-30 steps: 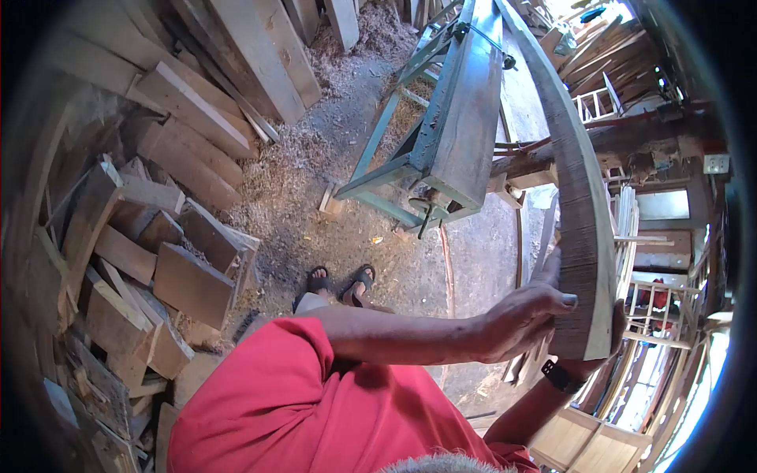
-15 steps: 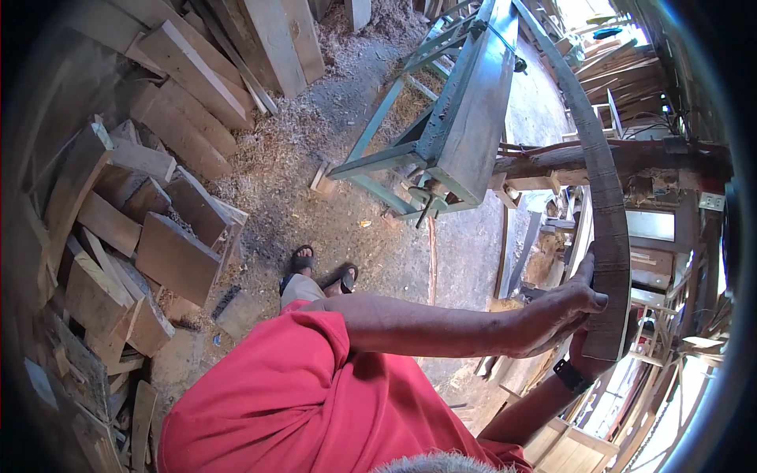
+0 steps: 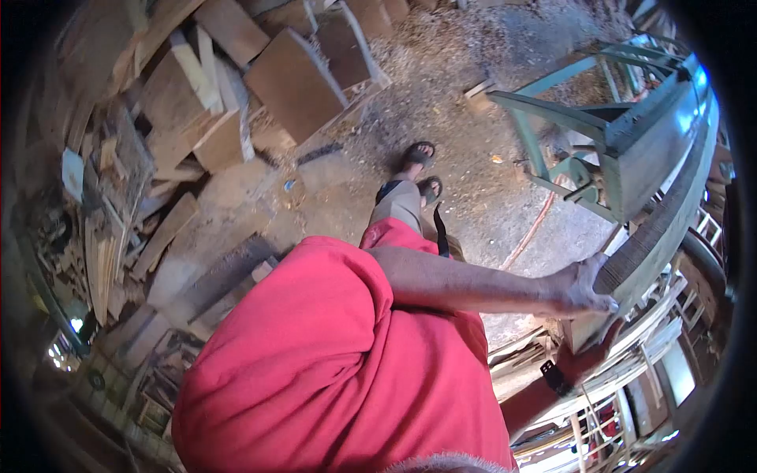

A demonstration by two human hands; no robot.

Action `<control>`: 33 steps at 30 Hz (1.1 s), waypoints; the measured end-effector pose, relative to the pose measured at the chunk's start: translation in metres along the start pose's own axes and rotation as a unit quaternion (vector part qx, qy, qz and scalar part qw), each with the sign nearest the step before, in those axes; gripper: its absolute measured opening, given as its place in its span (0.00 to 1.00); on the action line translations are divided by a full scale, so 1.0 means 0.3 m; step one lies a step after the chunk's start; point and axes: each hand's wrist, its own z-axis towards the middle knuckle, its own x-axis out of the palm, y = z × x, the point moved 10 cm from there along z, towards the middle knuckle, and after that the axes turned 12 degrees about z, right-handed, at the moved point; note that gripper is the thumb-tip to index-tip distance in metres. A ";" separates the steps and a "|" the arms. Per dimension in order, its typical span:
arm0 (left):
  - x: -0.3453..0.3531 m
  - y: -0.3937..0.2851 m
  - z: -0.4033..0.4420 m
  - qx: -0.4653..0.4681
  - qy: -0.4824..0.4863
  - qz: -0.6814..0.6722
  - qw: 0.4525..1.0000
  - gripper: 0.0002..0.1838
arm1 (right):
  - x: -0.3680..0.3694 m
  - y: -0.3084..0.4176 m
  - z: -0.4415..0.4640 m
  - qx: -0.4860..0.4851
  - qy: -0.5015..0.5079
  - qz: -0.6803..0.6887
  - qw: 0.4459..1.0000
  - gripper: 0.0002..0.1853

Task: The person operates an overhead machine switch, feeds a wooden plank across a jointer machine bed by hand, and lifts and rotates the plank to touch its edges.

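Note:
A long, curved wooden plank (image 3: 640,256) runs from the bench side down to my hands at the right. My left hand (image 3: 582,288), at the end of the arm reaching across my body, is closed on the plank's near edge, thumb over its face. Below it, my right hand (image 3: 587,356), with a dark watch on the wrist, is against the plank's lower end; its fingers are partly hidden. Beyond the plank stands a green workbench (image 3: 654,169) with a screw handle at its near end. Whether the plank touches the bench, I cannot tell.
Wooden blocks and offcuts (image 3: 296,87) are piled at the upper left. Loose boards (image 3: 169,236) lie further left. Shavings cover the floor (image 3: 473,213) around my feet. Thin wood strips (image 3: 524,355) and light frames stand at the lower right.
My view has swung, so the bench and floor sit further right and the left woodpile shows more. The plank appears lower, tilted more to the right, with both hands still at its near end.

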 end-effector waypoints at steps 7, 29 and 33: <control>-0.135 0.115 -0.014 0.004 -0.054 -0.029 0.998 0.48 | 0.246 -0.207 -0.032 0.205 -0.024 0.185 0.961 0.33; -0.357 0.375 -0.291 -0.110 0.124 0.121 0.979 0.46 | 0.405 -0.457 -0.734 0.242 0.036 0.311 0.918 0.34; -0.295 0.374 -0.132 -0.178 0.100 0.141 0.969 0.44 | 0.381 -0.514 -0.856 0.224 0.037 0.328 0.917 0.37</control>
